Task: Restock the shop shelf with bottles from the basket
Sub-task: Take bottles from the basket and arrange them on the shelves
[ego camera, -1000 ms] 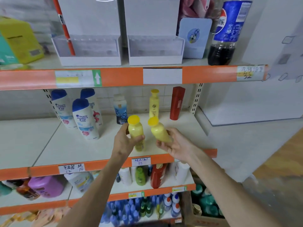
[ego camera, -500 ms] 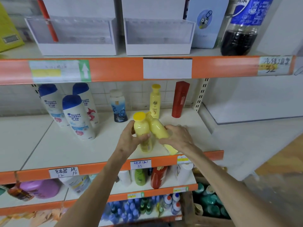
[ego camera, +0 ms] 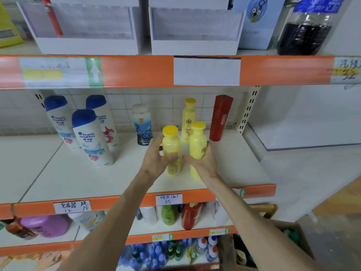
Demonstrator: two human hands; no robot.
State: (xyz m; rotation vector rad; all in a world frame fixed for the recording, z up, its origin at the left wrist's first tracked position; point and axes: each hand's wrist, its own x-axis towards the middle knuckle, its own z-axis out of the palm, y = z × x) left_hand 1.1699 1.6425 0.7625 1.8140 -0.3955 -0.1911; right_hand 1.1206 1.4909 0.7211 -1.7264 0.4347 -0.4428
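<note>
A person's left hand (ego camera: 156, 163) and right hand (ego camera: 205, 165) each hold a yellow bottle on the middle shelf (ego camera: 97, 178) of a shop rack with orange edging. The left yellow bottle (ego camera: 171, 145) and the right yellow bottle (ego camera: 197, 143) stand upright side by side near the front of the board, long axes vertical, yellow caps pointing up, with a narrow gap between them. The left hand's fingers (ego camera: 155, 142) curl round the far side of its bottle at mid-height, the thumb across the front. The right hand's fingers (ego camera: 208, 148) wrap the right side of its bottle, thumb on the near face, with dark printed characters on the bottle showing just above them. The two thumbs nearly meet between the bottles. Whether the bases rest on the board or hang just above it cannot be told.

Just behind the pair stands a taller yellow bottle (ego camera: 188, 116), also upright, with a red bottle (ego camera: 220, 118) to its right and a blue-and-white bottle (ego camera: 143, 126) to its left. Three white shampoo bottles (ego camera: 91, 137) with blue caps are grouped further left. A handwritten price tag (ego camera: 169, 199) sits on the shelf edge below the hands. On the shelf above stand two white display boxes (ego camera: 88, 30) and a cola bottle (ego camera: 304, 36).
</note>
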